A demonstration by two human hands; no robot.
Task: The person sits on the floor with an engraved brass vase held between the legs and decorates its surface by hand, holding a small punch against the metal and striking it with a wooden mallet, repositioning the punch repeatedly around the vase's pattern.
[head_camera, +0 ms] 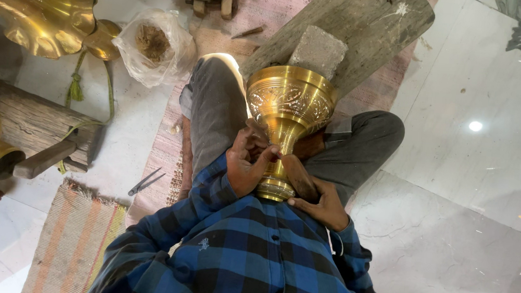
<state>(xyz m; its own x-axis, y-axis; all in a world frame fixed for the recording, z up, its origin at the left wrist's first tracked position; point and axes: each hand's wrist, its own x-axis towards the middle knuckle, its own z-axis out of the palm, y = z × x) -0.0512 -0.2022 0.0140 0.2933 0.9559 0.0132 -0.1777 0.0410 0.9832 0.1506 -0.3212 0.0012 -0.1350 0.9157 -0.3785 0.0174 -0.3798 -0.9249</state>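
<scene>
Brass goblet (288, 120) rests bowl-outward in the lap, against the stone block (319, 50). Left hand (247, 164) grasps its stem; right hand (321, 202) cups its base. Engraving on the bowl appears complete; the stem looks plain.

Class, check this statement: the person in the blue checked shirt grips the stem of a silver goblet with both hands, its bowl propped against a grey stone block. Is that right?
Not quite. In the head view the goblet is golden brass, not silver. The rest holds: the left hand and right hand grip its stem, and its bowl leans against the grey stone block.
</scene>
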